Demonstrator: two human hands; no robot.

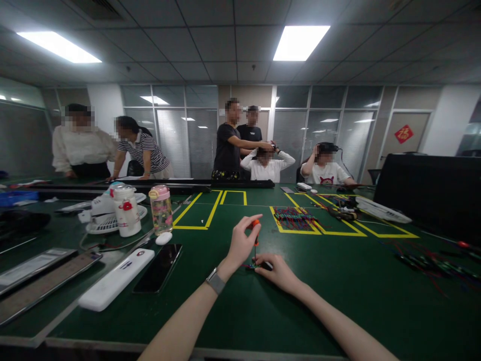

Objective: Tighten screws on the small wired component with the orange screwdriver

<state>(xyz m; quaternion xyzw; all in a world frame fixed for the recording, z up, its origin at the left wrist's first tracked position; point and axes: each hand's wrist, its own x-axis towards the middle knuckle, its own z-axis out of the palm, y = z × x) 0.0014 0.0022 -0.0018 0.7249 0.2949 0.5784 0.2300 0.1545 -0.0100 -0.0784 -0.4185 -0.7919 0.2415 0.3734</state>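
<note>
My left hand (241,244), with a watch on its wrist, pinches the orange handle of a small screwdriver (256,231) that stands upright, tip down. My right hand (277,269) lies on the green table (338,286) and presses down a small dark part with coloured wires (252,265) right under the screwdriver's tip. Both hands are closed on what they hold, near the table's middle.
A bundle of coloured wires (294,218) lies in a yellow-taped box beyond my hands. To the left are a black phone (158,268), a white slab (116,279), two bottles (160,209) and a fan. More wires (432,260) lie at right. Several people stand and sit across the table.
</note>
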